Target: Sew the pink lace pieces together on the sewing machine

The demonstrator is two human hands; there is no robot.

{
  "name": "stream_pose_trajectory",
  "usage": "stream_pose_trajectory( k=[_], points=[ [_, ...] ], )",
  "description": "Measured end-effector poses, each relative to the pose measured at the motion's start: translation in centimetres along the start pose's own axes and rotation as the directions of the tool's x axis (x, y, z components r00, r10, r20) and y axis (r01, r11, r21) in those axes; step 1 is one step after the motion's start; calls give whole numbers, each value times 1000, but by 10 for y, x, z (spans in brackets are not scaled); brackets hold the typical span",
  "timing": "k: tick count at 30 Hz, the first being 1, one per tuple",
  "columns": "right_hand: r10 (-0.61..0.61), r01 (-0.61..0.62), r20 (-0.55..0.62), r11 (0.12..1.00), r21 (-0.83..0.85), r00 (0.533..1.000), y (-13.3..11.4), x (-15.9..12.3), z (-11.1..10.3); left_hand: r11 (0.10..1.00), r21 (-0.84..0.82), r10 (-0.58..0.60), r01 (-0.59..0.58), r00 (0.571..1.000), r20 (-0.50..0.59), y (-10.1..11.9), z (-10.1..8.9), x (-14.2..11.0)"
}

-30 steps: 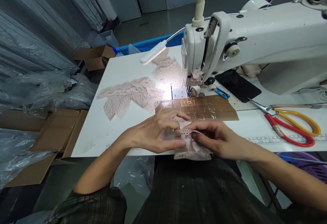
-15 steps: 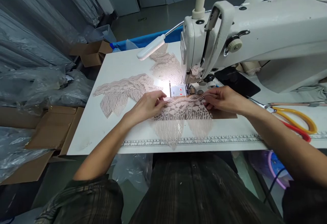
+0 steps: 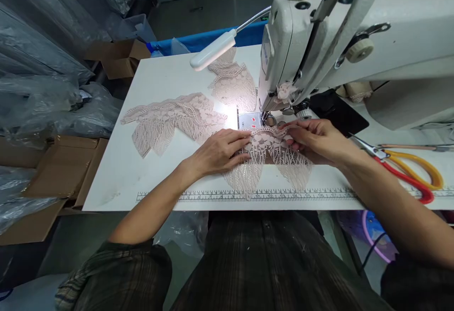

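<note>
The lace piece (image 3: 244,175) lay on the near side of the needle plate (image 3: 249,120), its pointed ends spread toward the table's front edge and its trimmed edge just below the presser foot (image 3: 265,116). Change noted: half a second earlier that edge was drawn fairly straight between two sets of fingertips; now its right end was puckered. The left hand (image 3: 227,151) had come down flatter on the left part, fingers loosely extended, thumb apart, pressing the lace rather than visibly pinching it. The right hand (image 3: 314,137) had thumb and forefinger nearly closed on the gathered edge, other fingers curled under. Judged from this: the left side was being steadied while the right end was being adjusted, so the edge was not yet lying even. Brown sheet (image 3: 270,158) showed between the points; a ruler strip (image 3: 209,198) ran beneath their tips. Farther out, two more lace portions (image 3: 166,117) (image 3: 234,86) rested left of the sewing machine (image 3: 283,51), under the lamp (image 3: 214,50). Scissors (image 3: 397,163) lay right, beyond the right wrist.
</note>
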State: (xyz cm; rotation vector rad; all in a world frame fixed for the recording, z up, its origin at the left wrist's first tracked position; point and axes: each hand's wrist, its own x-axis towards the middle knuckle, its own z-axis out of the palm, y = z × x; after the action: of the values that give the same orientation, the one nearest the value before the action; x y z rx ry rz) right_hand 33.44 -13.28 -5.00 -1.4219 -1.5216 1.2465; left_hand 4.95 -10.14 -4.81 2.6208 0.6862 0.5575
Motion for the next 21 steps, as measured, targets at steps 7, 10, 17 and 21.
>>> stream_pose_trajectory(
  k=[7, 10, 17, 21],
  points=[
    [99, -275, 344, 814, 511, 934, -44, -5, 45, 546, -701, -449, 459, 867, 218, 20, -1, -3],
    [62, -112, 223, 969, 219, 973, -29, 4, 32, 553, -624, -593, 553, 787, 172, 21, 4, -3],
    [-320, 335, 111, 830, -446, 941, -1, -2, 16, 474, -672, -621, 569, 757, 203, 10, -1, 1],
    [-540, 588, 259, 627, -510, 801, 6, -9, 31, 695, -477, -592, 538, 805, 45, 3, -3, 5]
  ],
)
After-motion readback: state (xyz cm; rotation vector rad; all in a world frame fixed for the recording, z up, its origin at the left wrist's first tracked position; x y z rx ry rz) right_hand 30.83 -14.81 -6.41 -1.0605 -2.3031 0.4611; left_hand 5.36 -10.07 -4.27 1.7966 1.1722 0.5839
